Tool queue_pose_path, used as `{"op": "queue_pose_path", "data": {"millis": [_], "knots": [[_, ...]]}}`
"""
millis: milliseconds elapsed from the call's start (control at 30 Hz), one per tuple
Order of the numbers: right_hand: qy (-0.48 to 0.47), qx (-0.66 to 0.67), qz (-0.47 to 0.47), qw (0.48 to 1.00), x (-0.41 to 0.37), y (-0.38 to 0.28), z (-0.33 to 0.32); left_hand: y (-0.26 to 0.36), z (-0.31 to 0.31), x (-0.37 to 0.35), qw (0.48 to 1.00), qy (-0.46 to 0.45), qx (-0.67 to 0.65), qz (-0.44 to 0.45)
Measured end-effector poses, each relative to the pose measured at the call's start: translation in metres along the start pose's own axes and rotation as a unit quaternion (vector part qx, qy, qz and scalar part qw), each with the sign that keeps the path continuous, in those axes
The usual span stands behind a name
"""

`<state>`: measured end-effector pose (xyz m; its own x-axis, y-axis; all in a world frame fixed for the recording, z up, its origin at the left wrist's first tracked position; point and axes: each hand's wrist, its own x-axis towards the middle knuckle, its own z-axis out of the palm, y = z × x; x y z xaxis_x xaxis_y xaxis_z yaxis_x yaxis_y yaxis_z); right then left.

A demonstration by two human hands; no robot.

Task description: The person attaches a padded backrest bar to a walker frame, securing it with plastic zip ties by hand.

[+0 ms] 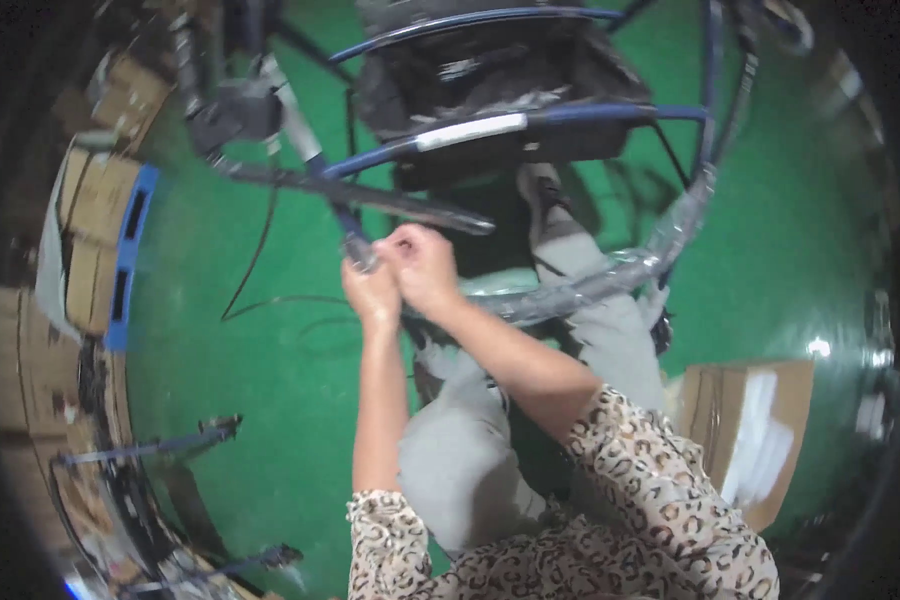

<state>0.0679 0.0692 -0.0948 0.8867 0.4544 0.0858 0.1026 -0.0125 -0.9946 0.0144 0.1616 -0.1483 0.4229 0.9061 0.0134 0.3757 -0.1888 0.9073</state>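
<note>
Both hands meet at the lower end of a blue frame tube, left of centre. My left hand (372, 292) is wrapped round the tube's grey end (360, 254). Close against it, my right hand (422, 265) has its fingers curled in a pinch near the tube; what they hold is too small to make out. Just above my right hand ends a dark bar (410, 207) in clear wrapping. A curved bar in plastic film (580, 290) runs from beside my right wrist up to the right. The blue frame holds a black fabric bag (500, 85) at the top.
Cartons (95, 195) and a blue pallet (130, 258) stand at the left. An open cardboard box (710, 410) with white packing is at the lower right. A thin black cable (260, 245) hangs to the green floor. Metal frame parts (150, 452) are at the lower left.
</note>
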Motion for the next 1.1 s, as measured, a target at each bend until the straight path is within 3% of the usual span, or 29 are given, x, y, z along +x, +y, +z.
{"op": "queue_pose_path", "data": {"millis": [33,133,233,333,433,500,533,633,700,733,800,933,1033,1100], "knots": [[0.004,0.004,0.012,1.000,-0.001,-0.004,-0.012,0.000,0.000,0.001,1.000,-0.010,-0.007,0.005],[-0.104,-0.008,0.080,0.991,-0.012,-0.026,-0.086,0.019,-0.004,-0.007,1.000,-0.006,-0.028,0.009],[-0.054,-0.062,0.039,0.996,-0.042,-0.033,-0.206,0.030,-0.006,-0.016,0.997,0.004,-0.077,0.000],[0.137,-0.129,0.104,0.977,-0.111,0.002,-0.329,0.036,-0.004,-0.022,0.997,0.015,-0.072,-0.026],[0.040,-0.313,0.236,0.919,-0.217,0.067,-0.397,0.045,-0.002,-0.029,0.995,0.003,-0.083,-0.046],[-0.193,-0.360,0.387,0.827,-0.291,0.130,-0.405,0.049,0.000,-0.033,0.996,-0.007,-0.083,-0.036],[-0.249,-0.362,0.419,0.795,-0.328,0.164,-0.404,0.052,-0.001,-0.036,0.996,-0.010,-0.082,-0.030],[-0.234,-0.250,0.424,0.839,-0.441,0.266,-0.398,0.067,-0.001,-0.049,0.996,-0.031,-0.065,-0.051],[-0.116,-0.187,0.435,0.873,-0.478,0.373,-0.384,0.064,-0.003,-0.047,0.995,-0.052,-0.071,-0.049],[-0.086,-0.167,0.435,0.880,-0.463,0.390,-0.375,0.063,-0.004,-0.046,0.995,-0.057,-0.069,-0.046],[-0.204,-0.399,0.391,0.804,-0.438,0.311,-0.381,0.063,-0.005,-0.046,0.995,-0.061,-0.061,-0.048],[-0.272,-0.580,0.380,0.667,-0.393,0.214,-0.388,0.062,-0.002,-0.045,0.996,-0.064,-0.058,-0.034],[-0.094,-0.519,0.462,0.713,-0.407,0.242,-0.398,0.065,0.000,-0.048,0.996,-0.053,-0.061,-0.035],[-0.008,-0.522,0.401,0.753,-0.429,0.294,-0.406,0.060,-0.002,-0.044,0.996,-0.052,-0.057,-0.036]]}}
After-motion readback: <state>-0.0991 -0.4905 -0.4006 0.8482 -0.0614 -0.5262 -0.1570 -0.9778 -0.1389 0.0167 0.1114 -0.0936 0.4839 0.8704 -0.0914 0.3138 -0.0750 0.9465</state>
